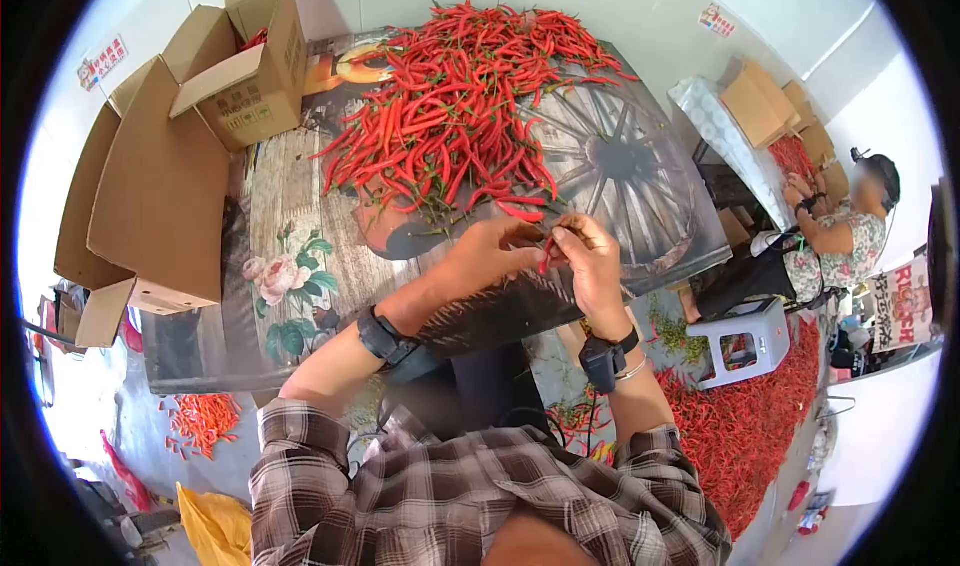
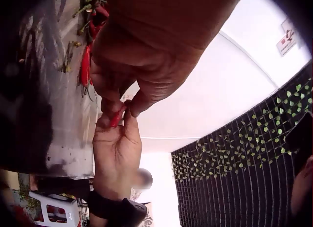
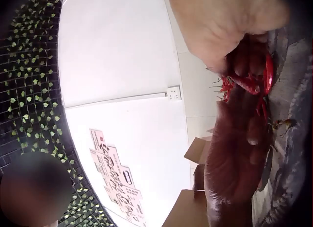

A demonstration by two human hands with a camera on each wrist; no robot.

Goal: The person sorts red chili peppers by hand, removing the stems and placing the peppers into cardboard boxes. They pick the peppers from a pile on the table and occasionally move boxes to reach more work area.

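Note:
A small red chili pepper (image 1: 546,256) is held between both hands close over the front edge of the table. My left hand (image 1: 488,258) pinches it from the left with thumb and fingers. From the other side my right hand (image 1: 594,271) pinches it too, fingertips nearly meeting the left ones. In the left wrist view the red chili (image 2: 116,118) shows between the two sets of fingertips; the right wrist view shows it (image 3: 246,84) lying across the left fingers. Just beyond the hands spreads a big heap of red chilies (image 1: 450,106), many with green stems.
Cardboard boxes (image 1: 160,186) stand at the table's left. The wood-print table (image 1: 300,191) carries loose stems near the heap. On the floor at right lie a mass of chilies (image 1: 740,446) and a grey plastic stool (image 1: 745,341). Another person (image 1: 845,236) sits at a side table.

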